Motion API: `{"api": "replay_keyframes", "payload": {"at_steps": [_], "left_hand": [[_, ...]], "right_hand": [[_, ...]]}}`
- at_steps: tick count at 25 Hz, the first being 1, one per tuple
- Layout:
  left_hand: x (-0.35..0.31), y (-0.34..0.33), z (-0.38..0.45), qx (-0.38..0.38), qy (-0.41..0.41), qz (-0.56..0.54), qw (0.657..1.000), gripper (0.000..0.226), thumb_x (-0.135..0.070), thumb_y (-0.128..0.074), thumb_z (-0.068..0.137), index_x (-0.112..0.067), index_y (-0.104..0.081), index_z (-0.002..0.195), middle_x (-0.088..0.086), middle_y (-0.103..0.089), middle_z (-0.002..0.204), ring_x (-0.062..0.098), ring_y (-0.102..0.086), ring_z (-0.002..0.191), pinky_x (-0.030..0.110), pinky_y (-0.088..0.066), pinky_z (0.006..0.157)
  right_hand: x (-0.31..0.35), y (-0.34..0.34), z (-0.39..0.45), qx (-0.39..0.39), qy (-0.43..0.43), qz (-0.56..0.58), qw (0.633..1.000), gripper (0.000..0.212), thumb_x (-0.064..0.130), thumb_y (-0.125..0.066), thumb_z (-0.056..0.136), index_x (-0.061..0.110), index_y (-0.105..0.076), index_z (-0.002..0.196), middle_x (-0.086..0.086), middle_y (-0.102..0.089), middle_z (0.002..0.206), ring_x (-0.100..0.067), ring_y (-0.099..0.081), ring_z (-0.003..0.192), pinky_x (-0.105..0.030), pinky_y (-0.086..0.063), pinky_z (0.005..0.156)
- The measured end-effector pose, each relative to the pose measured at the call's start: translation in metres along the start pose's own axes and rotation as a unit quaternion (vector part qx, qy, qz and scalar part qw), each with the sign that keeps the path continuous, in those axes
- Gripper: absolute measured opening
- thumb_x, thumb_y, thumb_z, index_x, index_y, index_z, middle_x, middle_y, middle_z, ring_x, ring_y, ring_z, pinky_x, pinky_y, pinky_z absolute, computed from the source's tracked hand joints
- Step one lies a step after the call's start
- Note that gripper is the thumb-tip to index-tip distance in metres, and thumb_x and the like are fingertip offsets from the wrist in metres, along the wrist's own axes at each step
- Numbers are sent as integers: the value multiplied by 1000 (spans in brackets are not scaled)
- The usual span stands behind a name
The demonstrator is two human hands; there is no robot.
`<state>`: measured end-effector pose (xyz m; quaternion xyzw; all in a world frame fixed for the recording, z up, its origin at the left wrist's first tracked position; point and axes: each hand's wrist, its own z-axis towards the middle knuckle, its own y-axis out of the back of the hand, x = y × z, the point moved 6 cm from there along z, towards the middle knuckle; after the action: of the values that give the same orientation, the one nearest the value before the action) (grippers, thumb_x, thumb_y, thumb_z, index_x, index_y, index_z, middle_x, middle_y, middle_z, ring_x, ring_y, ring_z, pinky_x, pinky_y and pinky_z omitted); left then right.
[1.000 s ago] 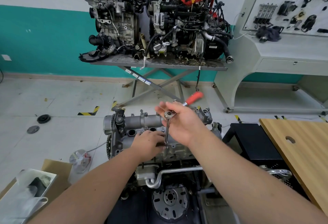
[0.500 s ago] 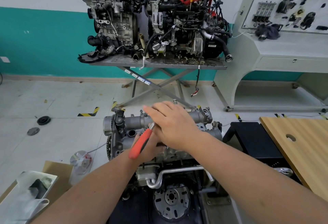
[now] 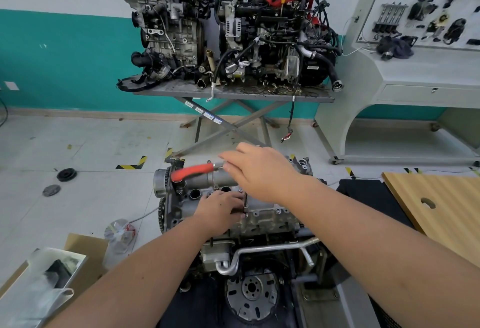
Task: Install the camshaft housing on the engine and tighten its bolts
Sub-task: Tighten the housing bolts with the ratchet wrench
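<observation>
One engine (image 3: 233, 224) sits low in front with one housing (image 3: 265, 217) seated on top, long axis running left to right. One ratchet (image 3: 197, 172) lies level above it, red handle pointing left. The right hand (image 3: 262, 172) holds its head, and its extension drops to a near-edge bolt (image 3: 245, 215), where the left hand (image 3: 220, 211) pinches the socket end.

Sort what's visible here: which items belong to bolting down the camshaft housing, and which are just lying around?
In use:
camshaft housing
ratchet, under right hand
extension bar, steadied by left hand

Lying about:
two engines on the lift table
wooden board
cardboard box
black discs on the floor
</observation>
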<state>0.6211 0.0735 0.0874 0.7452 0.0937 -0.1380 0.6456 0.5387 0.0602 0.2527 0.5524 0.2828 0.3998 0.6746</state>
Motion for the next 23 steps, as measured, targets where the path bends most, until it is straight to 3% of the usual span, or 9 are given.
{"api": "replay_keyframes", "payload": {"at_steps": [2, 4, 7, 9, 11, 13, 15, 18, 23], "left_hand": [[3, -3, 2, 13, 3, -12, 1000, 23, -48, -55, 96, -44, -66, 115, -28, -44, 143, 18, -40, 130, 51, -27, 110], [3, -3, 1, 4, 0, -25, 1000, 19, -48, -56, 95, -45, -67, 111, -31, -44, 141, 17, -40, 129, 51, -27, 110], [4, -4, 2, 8, 0, -15, 1000, 22, -49, -57, 94, -44, -67, 113, -31, -44, 142, 16, -41, 130, 52, -25, 110], [3, -3, 2, 0, -5, -21, 1000, 24, -49, -59, 93, -43, -67, 115, -31, -45, 140, 16, -42, 129, 50, -28, 109], [2, -1, 2, -18, -15, -36, 999, 23, -47, -61, 92, -45, -68, 114, -32, -49, 136, 14, -45, 127, 49, -30, 106], [3, -1, 2, -22, -22, -32, 999, 23, -45, -62, 91, -46, -69, 113, -32, -51, 132, 14, -46, 124, 50, -32, 104], [4, -4, 3, -19, -28, -24, 999, 22, -46, -62, 91, -44, -69, 112, -30, -52, 130, 15, -47, 124, 51, -33, 104], [5, -1, 0, -19, -8, -17, 1000, 26, -47, -63, 90, -38, -66, 115, -21, -55, 132, 19, -46, 125, 53, -32, 107], [7, 1, -2, -46, 24, -119, 992, 34, -24, -55, 100, -10, -59, 132, 9, -57, 137, 32, -46, 131, 52, -29, 113]], "right_hand": [[-10, 0, 8, 50, -103, 105, 988, 30, 33, -37, 105, 24, -61, 90, 2, -63, 82, -17, -59, 73, -33, -41, 65], [-23, -9, 2, 80, -238, 360, 899, 23, 23, -43, 102, 15, -54, 83, -2, -70, 70, -20, -68, 68, -37, -52, 71], [-18, -31, -16, -5, -347, 744, 572, 11, 10, -47, 99, 9, -49, 88, -5, -69, 71, -22, -71, 77, -32, -44, 78], [-16, -44, -23, -104, -338, 825, 440, 16, 9, -48, 99, 10, -52, 83, -7, -63, 82, -18, -66, 80, -25, -43, 68], [-14, -50, -30, -150, -294, 789, 519, 19, 17, -48, 101, 18, -59, 86, -4, -65, 90, -15, -60, 84, -25, -43, 69], [-14, -44, -35, -179, -229, 606, 740, 25, 33, -45, 101, 43, -68, 97, 11, -67, 109, -4, -60, 102, -21, -47, 85], [-13, -24, -38, -269, -106, 375, 881, 29, 33, -47, 100, 35, -68, 120, 5, -59, 130, -9, -55, 119, -22, -44, 100], [-5, -9, -32, -314, 51, 105, 942, 27, 8, -63, 93, 9, -73, 118, -13, -65, 129, -34, -61, 107, -45, -53, 89], [1, -8, -26, -192, 130, 43, 972, 39, -1, -66, 81, 6, -71, 119, -11, -69, 112, -35, -63, 99, -48, -53, 77]]}}
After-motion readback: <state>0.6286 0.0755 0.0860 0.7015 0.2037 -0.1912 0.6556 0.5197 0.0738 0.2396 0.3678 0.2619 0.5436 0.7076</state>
